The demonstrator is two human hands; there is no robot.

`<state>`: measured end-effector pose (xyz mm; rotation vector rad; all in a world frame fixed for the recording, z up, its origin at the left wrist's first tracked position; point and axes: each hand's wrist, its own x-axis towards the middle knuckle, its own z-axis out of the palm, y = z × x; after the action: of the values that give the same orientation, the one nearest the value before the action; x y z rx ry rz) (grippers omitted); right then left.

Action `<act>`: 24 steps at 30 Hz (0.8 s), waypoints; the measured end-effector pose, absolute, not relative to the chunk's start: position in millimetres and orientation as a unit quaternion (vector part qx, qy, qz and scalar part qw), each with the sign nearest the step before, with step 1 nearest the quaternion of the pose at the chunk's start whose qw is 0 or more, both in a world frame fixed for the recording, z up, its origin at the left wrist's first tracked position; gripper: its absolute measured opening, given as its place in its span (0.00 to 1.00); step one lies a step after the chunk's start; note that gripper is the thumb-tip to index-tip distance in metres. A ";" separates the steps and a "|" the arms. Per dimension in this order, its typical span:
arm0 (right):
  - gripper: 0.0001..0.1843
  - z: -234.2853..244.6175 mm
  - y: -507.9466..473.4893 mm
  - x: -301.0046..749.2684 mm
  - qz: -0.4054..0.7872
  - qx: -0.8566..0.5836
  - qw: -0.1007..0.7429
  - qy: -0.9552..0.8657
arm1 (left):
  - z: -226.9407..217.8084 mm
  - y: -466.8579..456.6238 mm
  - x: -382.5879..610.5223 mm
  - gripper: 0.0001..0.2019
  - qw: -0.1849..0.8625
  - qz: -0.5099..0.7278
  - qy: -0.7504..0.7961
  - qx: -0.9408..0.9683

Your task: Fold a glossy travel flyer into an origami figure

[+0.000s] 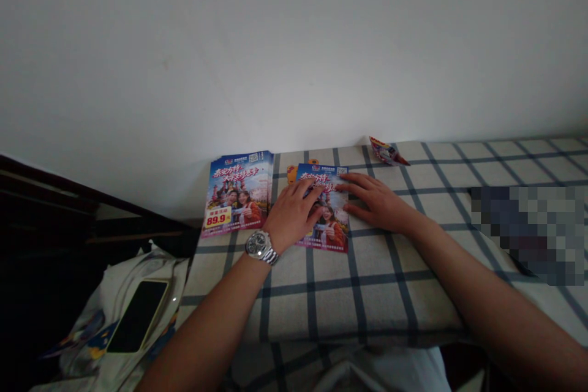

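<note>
A printed flyer (328, 239) with a blue top and a red bottom lies flat on the checked cloth in front of me. My left hand (296, 211), with a metal watch (261, 246) on its wrist, rests over the flyer's left half with fingers apart. Along the right edge of the same sheet, my right hand (370, 199) touches it with spread fingertips. Just left of my left hand sits a stack of matching flyers (236, 193). Part of an orange item (291, 173) peeks out behind the single flyer's upper left edge.
A folded piece of printed paper (387, 153) stands near the wall (294, 61). The checked cloth (381, 300) covers the table. Lower left, a phone (138, 316) lies on a white bag (122, 278). A dark, pixelated object (514, 226) is at the right.
</note>
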<state>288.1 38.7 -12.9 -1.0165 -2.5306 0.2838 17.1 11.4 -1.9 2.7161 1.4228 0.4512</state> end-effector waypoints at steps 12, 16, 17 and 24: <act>0.26 -19.0 41.7 290.5 0.088 -0.361 0.217 -0.903 | -9.2 8.7 14.2 0.22 0.042 0.175 0.436 0.882; 0.28 -20.4 43.2 292.1 0.086 -0.365 0.230 -0.898 | -7.9 6.8 13.9 0.23 0.044 0.181 0.419 0.889; 0.28 -20.9 43.4 292.6 0.083 -0.369 0.230 -0.897 | -6.3 6.0 13.6 0.23 0.048 0.180 0.412 0.892; 0.28 -23.1 42.7 294.5 0.078 -0.383 0.216 -0.895 | 5.2 0.0 10.6 0.22 0.122 0.171 0.351 0.913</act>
<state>294.5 42.7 -23.1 -1.0603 -2.4794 0.2167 10.6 0.0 5.2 2.6648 1.0235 0.4989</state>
